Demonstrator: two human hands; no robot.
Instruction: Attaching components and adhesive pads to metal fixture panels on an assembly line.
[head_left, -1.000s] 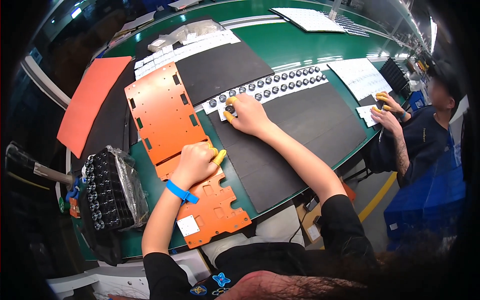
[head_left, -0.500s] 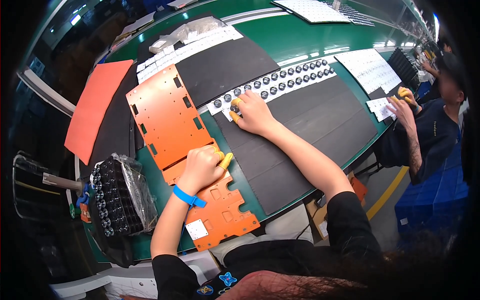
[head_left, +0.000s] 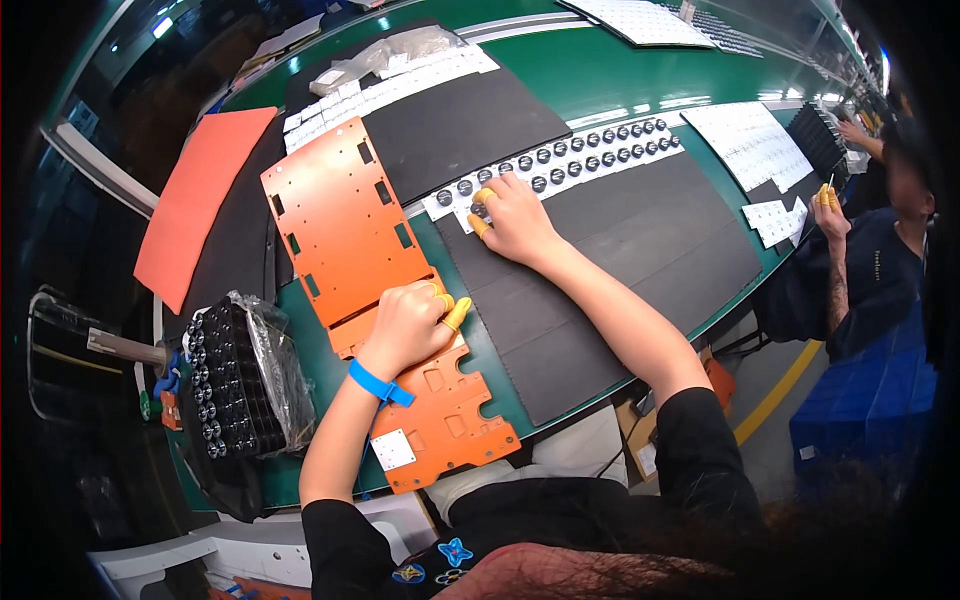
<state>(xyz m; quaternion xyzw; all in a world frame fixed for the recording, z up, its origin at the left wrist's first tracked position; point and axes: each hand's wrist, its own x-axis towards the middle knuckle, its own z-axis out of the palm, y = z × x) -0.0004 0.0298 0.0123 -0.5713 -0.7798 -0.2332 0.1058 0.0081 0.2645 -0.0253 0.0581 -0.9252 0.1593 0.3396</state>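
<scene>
My left hand (head_left: 410,325), with yellow finger cots and a blue wristband, is curled over the lower orange fixture plate (head_left: 440,400). Whatever its fingers hold is hidden; a sliver of white shows beneath them. A white square board (head_left: 393,450) lies on that plate's near corner. My right hand (head_left: 522,225), also in yellow finger cots, reaches to the left end of the white board strips (head_left: 573,172), which carry rows of black round parts (head_left: 540,184). Its thumb and forefinger are closed around one black round part (head_left: 479,210) there.
A larger orange plate (head_left: 335,215) with rectangular slots adjoins the lower one. Dark foam mats (head_left: 610,270) cover much of the green bench. At left stand a black tray of round parts (head_left: 235,380) and an orange sheet (head_left: 200,205). A co-worker (head_left: 870,255) sits at right near white boards (head_left: 748,145).
My hands have hardly moved on the bench; the whole view has shifted slightly. The co-worker's hands have lifted from the small white board and come together.
</scene>
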